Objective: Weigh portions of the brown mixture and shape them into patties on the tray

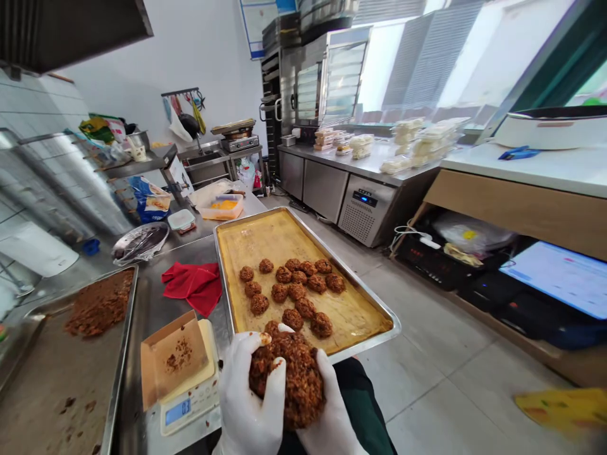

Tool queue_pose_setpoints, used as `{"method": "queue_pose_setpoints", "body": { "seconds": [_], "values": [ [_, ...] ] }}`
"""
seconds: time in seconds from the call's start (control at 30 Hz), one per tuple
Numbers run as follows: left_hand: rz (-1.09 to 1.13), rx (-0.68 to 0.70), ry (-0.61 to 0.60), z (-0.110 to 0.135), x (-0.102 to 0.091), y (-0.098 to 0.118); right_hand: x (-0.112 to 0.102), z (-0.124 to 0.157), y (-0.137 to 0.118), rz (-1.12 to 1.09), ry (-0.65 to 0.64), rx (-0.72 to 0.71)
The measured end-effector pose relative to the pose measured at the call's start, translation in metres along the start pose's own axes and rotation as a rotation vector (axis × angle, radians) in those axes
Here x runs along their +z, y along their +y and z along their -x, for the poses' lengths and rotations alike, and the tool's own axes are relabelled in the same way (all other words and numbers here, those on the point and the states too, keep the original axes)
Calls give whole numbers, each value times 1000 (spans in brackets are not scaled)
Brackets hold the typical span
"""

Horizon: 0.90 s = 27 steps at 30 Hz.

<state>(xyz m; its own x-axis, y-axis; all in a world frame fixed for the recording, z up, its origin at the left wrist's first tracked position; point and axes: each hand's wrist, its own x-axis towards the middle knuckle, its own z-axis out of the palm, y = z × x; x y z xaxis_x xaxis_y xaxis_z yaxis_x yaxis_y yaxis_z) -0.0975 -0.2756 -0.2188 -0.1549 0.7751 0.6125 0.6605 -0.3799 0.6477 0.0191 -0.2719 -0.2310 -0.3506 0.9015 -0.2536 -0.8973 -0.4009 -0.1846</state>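
Both my hands wear white gloves and are cupped round one large lump of brown crumbly mix (pixel 289 379) at the bottom centre. My left hand (pixel 249 398) wraps its left side, thumb on top. My right hand (pixel 332 411) holds the lump's right side from below. Just beyond the lump lies a metal tray (pixel 379 309) lined with yellowish paper, carrying several small brown balls (pixel 294 291). A small digital scale (pixel 190 404) with a brown paper piece (pixel 173 363) on it stands to the left of my hands.
A second metal tray (pixel 118 354) at the left holds a heap of the same brown mix (pixel 99 306). A red cloth (pixel 194 287) lies between the trays. Containers and a foil-covered bowl (pixel 140 243) sit further back. Steel counters, an oven and a tiled floor are to the right.
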Motion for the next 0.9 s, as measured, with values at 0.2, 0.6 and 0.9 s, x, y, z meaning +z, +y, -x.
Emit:
{"method": "queue_pose_setpoints", "body": {
  "seconds": [0.2,0.6,0.9],
  "values": [
    [-182,233,2,10,-22,-12,1,-5,14,0,51,109],
    [-95,262,41,-5,-56,-21,5,-5,43,-100,-56,284],
    [-291,66,-34,2,-67,-17,-6,-4,40,-26,-45,152]
  ]
}}
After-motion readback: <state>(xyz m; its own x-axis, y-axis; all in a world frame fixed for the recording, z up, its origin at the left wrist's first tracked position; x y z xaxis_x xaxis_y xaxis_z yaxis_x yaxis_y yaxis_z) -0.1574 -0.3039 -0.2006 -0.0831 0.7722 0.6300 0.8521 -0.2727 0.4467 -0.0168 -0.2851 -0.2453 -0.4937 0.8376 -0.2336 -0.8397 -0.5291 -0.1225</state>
